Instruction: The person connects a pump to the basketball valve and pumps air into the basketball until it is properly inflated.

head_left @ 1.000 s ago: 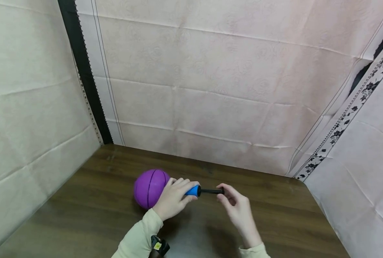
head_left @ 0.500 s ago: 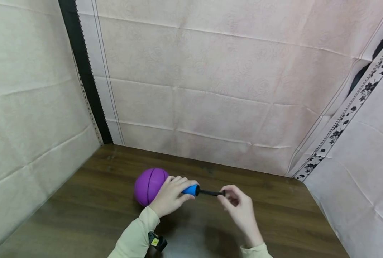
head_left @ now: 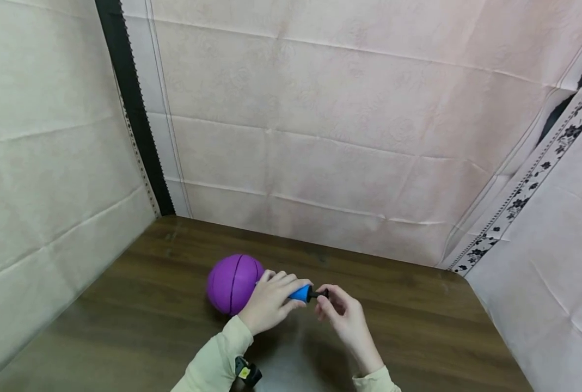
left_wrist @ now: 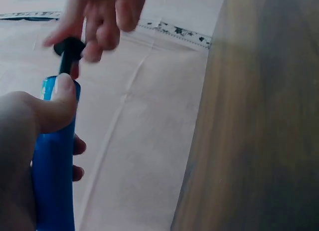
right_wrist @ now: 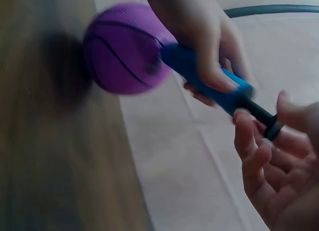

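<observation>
My left hand [head_left: 270,302] grips the blue barrel of a hand pump [head_left: 300,294], thumb along its side. At the pump's far end sits a purple ball [head_left: 233,284] with black seam lines, resting on the table; the pump's tip meets the ball in the right wrist view. My right hand [head_left: 343,316] pinches the pump's black handle [right_wrist: 272,127] between thumb and fingers. Only a short length of the black rod [left_wrist: 65,62] shows between barrel and handle. The left palm hides the middle of the barrel in the head view.
A brown wood-grain table [head_left: 139,326] lies under the hands. Pale creased cloth [head_left: 291,120] hangs behind it, with more cloth at both sides. A black strip [head_left: 134,103] runs down the back left corner, and a floral border [head_left: 526,190] edges the right.
The right hand has moved left, pushing the handle in towards the barrel, so less of the rod shows. The left hand and ball sit slightly further right in view.
</observation>
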The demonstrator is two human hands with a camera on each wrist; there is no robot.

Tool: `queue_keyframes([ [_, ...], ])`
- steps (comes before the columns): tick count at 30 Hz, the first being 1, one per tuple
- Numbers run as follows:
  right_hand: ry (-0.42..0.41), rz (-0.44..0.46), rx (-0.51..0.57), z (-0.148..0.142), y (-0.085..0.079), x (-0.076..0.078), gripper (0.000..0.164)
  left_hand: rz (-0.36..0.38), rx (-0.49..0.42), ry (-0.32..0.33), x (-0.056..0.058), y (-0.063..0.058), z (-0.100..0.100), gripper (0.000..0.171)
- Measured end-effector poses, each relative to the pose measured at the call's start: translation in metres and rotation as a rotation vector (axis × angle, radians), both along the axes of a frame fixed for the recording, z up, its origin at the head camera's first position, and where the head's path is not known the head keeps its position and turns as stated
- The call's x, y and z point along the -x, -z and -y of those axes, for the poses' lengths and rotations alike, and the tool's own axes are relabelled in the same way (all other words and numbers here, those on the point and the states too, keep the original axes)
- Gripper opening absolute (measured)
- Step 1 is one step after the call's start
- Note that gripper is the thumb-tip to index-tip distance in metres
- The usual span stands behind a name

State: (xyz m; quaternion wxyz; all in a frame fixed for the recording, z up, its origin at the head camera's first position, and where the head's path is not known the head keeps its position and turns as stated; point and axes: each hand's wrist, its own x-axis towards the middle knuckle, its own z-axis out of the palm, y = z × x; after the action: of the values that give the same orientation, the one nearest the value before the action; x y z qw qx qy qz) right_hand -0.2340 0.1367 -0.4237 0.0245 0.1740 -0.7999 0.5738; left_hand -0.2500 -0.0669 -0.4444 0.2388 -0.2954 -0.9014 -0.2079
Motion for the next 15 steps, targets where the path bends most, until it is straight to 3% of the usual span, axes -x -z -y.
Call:
queue_keyframes([
  [3, 0.002, -0.007, -0.04, 0.0, 0.002, 0.0, 0.01, 0.012, 0.017, 0.044, -0.001, 0.0, -0.002, 0.039],
  [6, 0.035, -0.126, -0.115, -0.007, -0.001, -0.001, 0.01, 0.027, 0.019, 0.074, 0.0, 0.0, 0.001, 0.04],
  [9, 0.055, -0.216, -0.105, -0.02, -0.011, -0.001, 0.012, 0.038, -0.016, 0.056, 0.003, -0.002, 0.009, 0.04],
  [15, -0.03, -0.226, -0.06, -0.041, -0.024, -0.005, 0.02, 0.041, -0.096, -0.004, 0.005, -0.006, 0.02, 0.04],
])
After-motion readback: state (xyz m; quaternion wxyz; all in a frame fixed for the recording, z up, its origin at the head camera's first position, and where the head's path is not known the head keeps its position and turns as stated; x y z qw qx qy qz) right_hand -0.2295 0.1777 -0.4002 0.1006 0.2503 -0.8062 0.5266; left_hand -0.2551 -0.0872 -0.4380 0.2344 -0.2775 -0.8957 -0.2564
